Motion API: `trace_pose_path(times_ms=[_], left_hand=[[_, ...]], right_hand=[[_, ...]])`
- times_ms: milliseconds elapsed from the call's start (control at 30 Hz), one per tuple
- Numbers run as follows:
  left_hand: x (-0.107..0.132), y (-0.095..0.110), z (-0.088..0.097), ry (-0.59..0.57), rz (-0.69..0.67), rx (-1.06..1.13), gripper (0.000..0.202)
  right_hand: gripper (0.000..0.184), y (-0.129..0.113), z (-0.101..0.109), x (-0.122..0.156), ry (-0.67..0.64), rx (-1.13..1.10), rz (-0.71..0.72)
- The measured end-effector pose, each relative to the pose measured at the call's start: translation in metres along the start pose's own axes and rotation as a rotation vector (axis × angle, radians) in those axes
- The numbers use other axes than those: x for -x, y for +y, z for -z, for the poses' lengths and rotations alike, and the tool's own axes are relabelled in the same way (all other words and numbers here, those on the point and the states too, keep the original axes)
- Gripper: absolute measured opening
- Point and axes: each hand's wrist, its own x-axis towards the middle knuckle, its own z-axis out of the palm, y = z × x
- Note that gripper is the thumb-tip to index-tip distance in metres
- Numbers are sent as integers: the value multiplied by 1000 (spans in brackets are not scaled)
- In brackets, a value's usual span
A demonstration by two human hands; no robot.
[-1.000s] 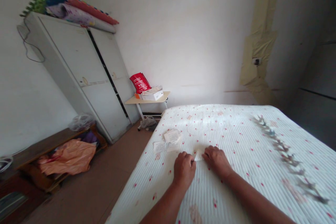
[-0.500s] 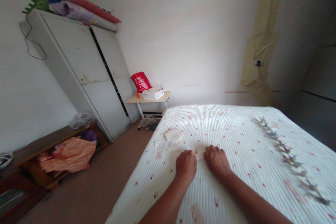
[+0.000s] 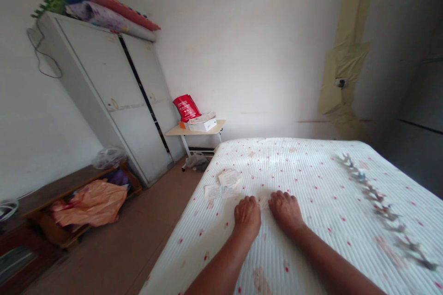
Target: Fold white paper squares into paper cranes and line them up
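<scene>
Both hands rest low over the bed, which has a white ribbed cover with red dots. My left hand is closed, knuckles up, at one end of a small pale piece of paper. At the paper's other end, my right hand is closed too, its fingertips curled under and hidden. The paper spans the short gap between the hands. Several printed paper slips lie on the cover just beyond my left hand. To the right, a long row of small folded-looking pieces runs along the bed, blurred.
Beyond the bed's far left corner stands a small table with a white box and a red bag. A grey cabinet carries rolled mats. An orange plastic bag lies in a low wooden unit at left.
My left hand has shifted very slightly right and up, toward my right hand. The right hand and the slips look almost unchanged.
</scene>
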Motion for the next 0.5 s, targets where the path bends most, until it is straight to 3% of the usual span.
trace_pose_path(times_ms=[500], left_hand=[[-3, 3, 0, 16, 67, 61, 28]], right_hand=[[24, -8, 11, 0, -48, 11, -44]])
